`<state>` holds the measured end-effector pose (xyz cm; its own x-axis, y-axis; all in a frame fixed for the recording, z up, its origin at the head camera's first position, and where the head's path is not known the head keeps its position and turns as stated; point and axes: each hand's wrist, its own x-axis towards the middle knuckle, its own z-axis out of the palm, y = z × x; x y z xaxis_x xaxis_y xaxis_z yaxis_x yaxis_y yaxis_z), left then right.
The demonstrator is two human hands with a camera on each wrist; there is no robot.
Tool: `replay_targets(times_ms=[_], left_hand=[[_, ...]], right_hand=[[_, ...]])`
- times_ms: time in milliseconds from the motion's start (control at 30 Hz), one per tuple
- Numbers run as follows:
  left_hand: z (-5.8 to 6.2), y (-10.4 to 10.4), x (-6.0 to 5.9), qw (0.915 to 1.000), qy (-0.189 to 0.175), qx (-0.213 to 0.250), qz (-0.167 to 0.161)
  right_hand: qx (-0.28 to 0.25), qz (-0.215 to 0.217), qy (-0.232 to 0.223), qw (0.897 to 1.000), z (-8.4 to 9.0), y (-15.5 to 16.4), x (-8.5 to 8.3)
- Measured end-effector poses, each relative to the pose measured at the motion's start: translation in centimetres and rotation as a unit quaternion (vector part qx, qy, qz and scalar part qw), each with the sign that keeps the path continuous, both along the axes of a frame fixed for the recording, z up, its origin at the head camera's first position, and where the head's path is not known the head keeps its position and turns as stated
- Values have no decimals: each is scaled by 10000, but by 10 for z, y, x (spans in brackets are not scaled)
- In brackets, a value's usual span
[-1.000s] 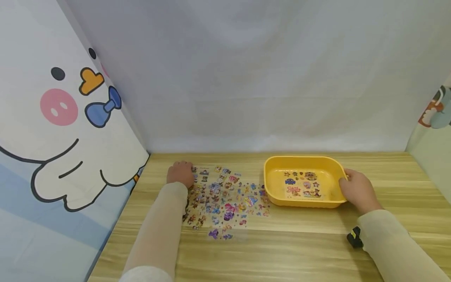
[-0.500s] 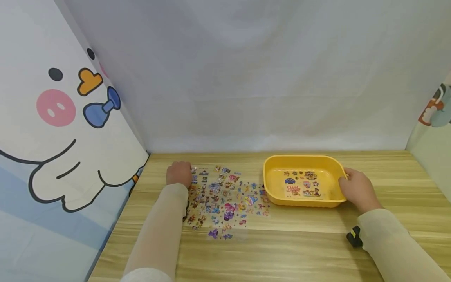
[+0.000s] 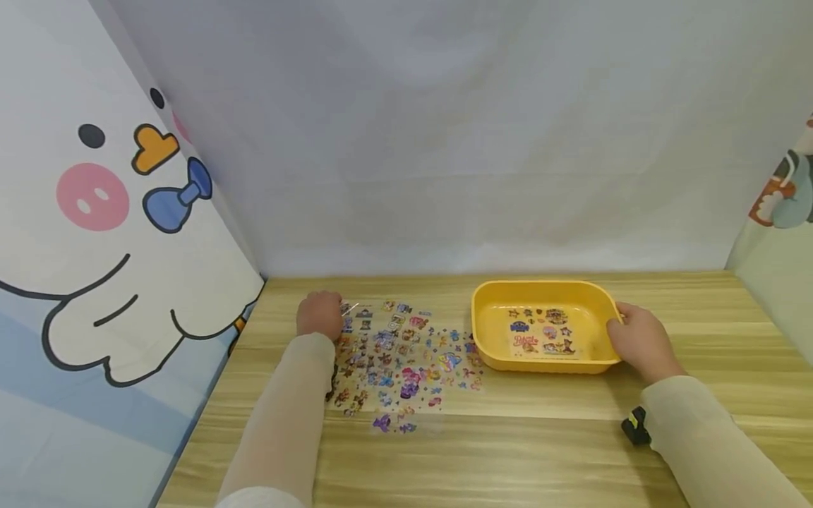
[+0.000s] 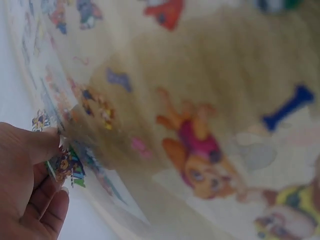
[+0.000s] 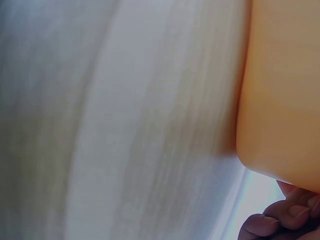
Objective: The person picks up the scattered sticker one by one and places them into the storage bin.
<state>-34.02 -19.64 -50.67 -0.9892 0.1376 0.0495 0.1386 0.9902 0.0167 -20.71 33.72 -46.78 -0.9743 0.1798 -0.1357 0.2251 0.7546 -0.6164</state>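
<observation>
At the left of the head view my left hand [image 3: 320, 315] is at the far left corner of a spread of clear sticker sheets [image 3: 409, 381]. In the left wrist view its thumb and fingers pinch the edge of one sticker sheet [image 4: 67, 167], printed with small cartoon figures. A thin bright edge shows beside that hand. My right hand [image 3: 644, 341] grips the right rim of a yellow plastic basin [image 3: 540, 366]. One more sticker sheet [image 3: 526, 343] lies flat inside the basin. The right wrist view shows the basin's outer wall [image 5: 280, 100] and curled fingers below it.
The wood-grain table [image 3: 508, 458] meets a pale cloth backdrop [image 3: 444, 176] behind. A cartoon-printed panel [image 3: 127, 282] stands along the left side. A small black device [image 3: 636, 426] is at the right wrist.
A bright sheet edge now shows lifted beside my left hand. The head view has shifted slightly. My right hand keeps its grip on the basin.
</observation>
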Motion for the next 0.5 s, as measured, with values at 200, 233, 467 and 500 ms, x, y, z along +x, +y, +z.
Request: replay_targets(times_ms=[200,233,467,500], left_hand=[[4,-7,1,9981,-312,536,44],[4,-8,1,9972,-370,648,82],[12,-17,4,9925,-565,1058,231],[14,-18,4,9921,-569,1098,212]], right_hand=[[26,15,68,10000,0,-1,-1],[23,15,60,10000,0,-1,-1],[24,53,125,9999,0,0,0],[29,53,140,9999,0,0,1]])
